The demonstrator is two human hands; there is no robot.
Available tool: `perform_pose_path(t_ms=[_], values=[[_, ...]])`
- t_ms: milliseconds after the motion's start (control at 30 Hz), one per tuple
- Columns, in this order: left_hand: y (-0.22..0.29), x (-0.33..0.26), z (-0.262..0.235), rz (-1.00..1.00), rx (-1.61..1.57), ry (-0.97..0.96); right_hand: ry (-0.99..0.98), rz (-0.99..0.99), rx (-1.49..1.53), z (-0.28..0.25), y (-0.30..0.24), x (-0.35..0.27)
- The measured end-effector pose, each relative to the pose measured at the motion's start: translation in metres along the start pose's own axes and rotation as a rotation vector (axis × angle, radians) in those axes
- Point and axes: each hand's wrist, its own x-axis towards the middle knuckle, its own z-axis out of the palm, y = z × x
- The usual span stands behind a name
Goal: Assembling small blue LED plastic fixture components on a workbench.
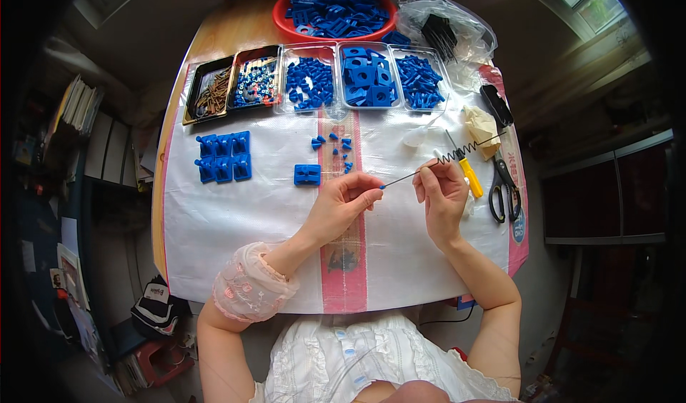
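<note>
My right hand (444,197) is closed on a thin dark wire rod (457,153) with a coiled middle section. Its straight end slants down to the left. There, my left hand (346,197) pinches a tiny blue piece (382,186) at the rod's tip; the fingers partly hide it. Just beyond my left hand lies a square blue plastic part (307,175) with a raised piece on top. Several small loose blue cone-like pieces (346,144) are scattered to its upper right. Farther left, a group of similar blue parts (224,158) stands in two rows.
Along the back are trays of screws (213,92), small nuts (255,81) and blue parts (369,78). Behind them stands a red basin (280,21) heaped with blue parts, beside a clear plastic bag (468,28). A yellow-handled screwdriver (471,179), scissors (504,196) and crumpled paper (480,128) lie right.
</note>
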Motion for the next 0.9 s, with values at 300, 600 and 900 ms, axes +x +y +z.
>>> perform_pose_path(t_ms=[300, 600, 900], values=[[-0.004, 0.002, -0.004, 0.013, 0.033, -0.048, -0.125, -0.163, -0.134, 0.005, -0.006, -0.013], [-0.003, 0.002, -0.006, -0.035, 0.012, -0.083, -0.161, -0.349, -0.27, 0.001, -0.002, -0.014], [-0.004, 0.004, -0.007, 0.0, 0.009, -0.138, -0.132, -0.353, -0.291, 0.001, -0.006, -0.012]])
